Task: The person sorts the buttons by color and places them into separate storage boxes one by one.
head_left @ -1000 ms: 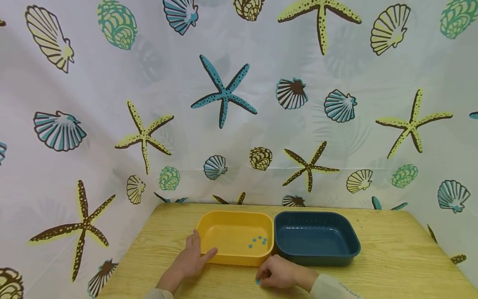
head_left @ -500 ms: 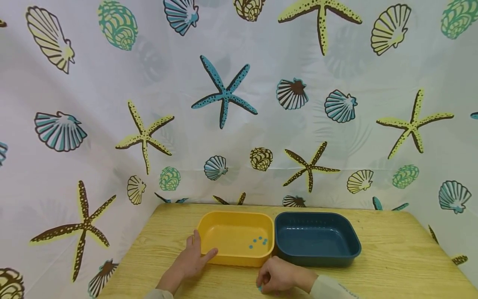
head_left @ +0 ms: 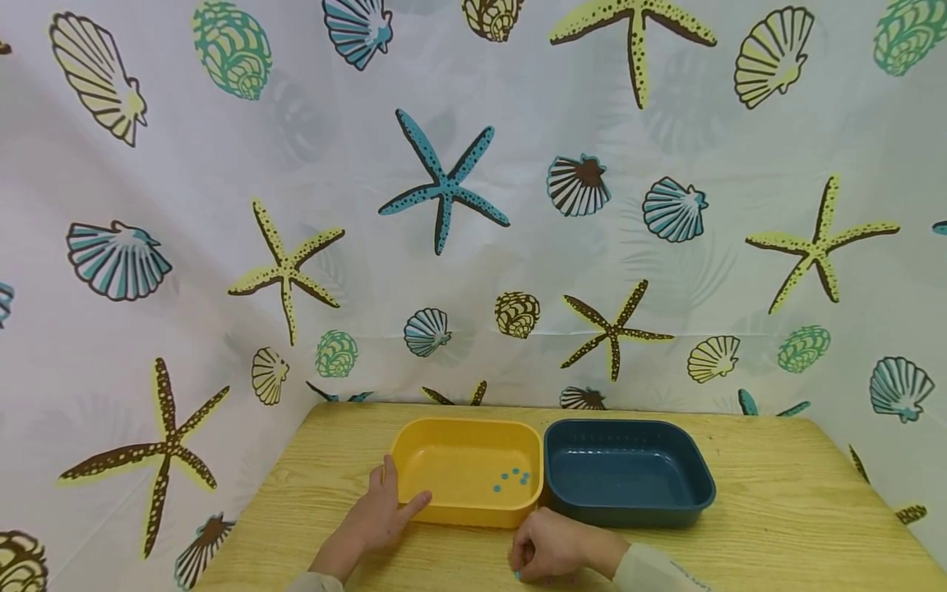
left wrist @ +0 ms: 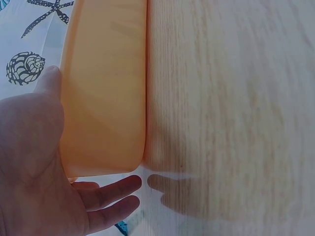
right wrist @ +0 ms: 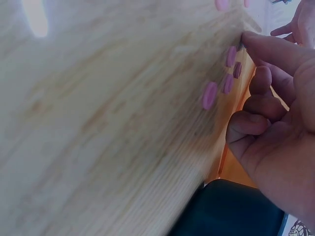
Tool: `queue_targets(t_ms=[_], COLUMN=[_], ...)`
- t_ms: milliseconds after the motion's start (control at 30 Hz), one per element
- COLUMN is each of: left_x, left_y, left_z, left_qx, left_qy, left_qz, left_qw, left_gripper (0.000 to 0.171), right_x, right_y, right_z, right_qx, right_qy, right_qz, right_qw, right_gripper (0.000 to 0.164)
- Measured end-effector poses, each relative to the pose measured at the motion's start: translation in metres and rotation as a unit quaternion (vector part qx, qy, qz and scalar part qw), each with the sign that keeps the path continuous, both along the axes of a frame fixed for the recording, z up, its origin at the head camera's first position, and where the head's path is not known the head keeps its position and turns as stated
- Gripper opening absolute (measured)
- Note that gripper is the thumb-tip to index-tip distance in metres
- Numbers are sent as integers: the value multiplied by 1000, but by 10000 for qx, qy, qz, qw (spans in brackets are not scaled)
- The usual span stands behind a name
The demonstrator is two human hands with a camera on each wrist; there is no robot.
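My left hand [head_left: 373,514] holds the near-left corner of the yellow plastic bin [head_left: 473,515], its thumb over the front rim and its fingers at the left end. In the left wrist view two fingers [left wrist: 110,194] stretch beyond the bin's end. In front of the bin, my right hand [head_left: 551,543] pinches a small blue disc [head_left: 518,575] low at the table between thumb and forefinger. The right wrist view shows its other fingers curled. Several small blue discs [head_left: 505,476] lie in the bin's right part. Several pink discs [right wrist: 210,95] stand or lie on the table beside my right hand.
A dark blue bin [head_left: 629,515] stands right against the yellow one. Both sit on a light wood-grain table [head_left: 784,510]. A white curtain [head_left: 518,247] printed with shells and starfish surrounds the back and sides.
The blue disc in my right fingertips has shifted very slightly toward the near edge and right. My left hand and both bins stay where they were.
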State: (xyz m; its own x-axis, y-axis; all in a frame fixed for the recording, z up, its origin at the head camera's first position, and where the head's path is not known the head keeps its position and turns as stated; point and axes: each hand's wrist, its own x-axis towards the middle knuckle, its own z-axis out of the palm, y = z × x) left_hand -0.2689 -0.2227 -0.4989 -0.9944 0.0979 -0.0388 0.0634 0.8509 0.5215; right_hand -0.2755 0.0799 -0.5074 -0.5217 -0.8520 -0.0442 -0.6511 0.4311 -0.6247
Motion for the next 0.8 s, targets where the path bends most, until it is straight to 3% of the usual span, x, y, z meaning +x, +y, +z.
queue_targets(t_ms=[200, 333, 433, 567, 667, 800], left_x=[1, 0, 0, 0, 1, 1], left_y=[0, 0, -1, 0, 0, 0], left_z=[0, -1, -1, 0, 1, 1], left_qx=[4, -25, -33, -34, -3, 34], left_qy=[13, 54, 62, 37, 19, 0], left_qz=[-11, -28, -25, -25, -30, -37], left_qw=[10000, 10000, 10000, 10000, 10000, 10000], left_gripper=[101, 101, 102, 102, 101, 101], right_x=[3, 3, 2, 3, 4, 3], right_y=[2, 4, 7, 10, 12, 14], right_z=[3, 10, 13, 17, 22, 31], right_qx=[-119, -290, -475, -725, -882, -1106], right_qy=[-407, -107, -185, -979, -1340, -1087], right_qz=[-138, -107, -134, -259, -249, -135], right_qw=[9990, 9995, 9986, 9922, 9867, 9878], right_gripper=[13, 10, 9, 7, 6, 6])
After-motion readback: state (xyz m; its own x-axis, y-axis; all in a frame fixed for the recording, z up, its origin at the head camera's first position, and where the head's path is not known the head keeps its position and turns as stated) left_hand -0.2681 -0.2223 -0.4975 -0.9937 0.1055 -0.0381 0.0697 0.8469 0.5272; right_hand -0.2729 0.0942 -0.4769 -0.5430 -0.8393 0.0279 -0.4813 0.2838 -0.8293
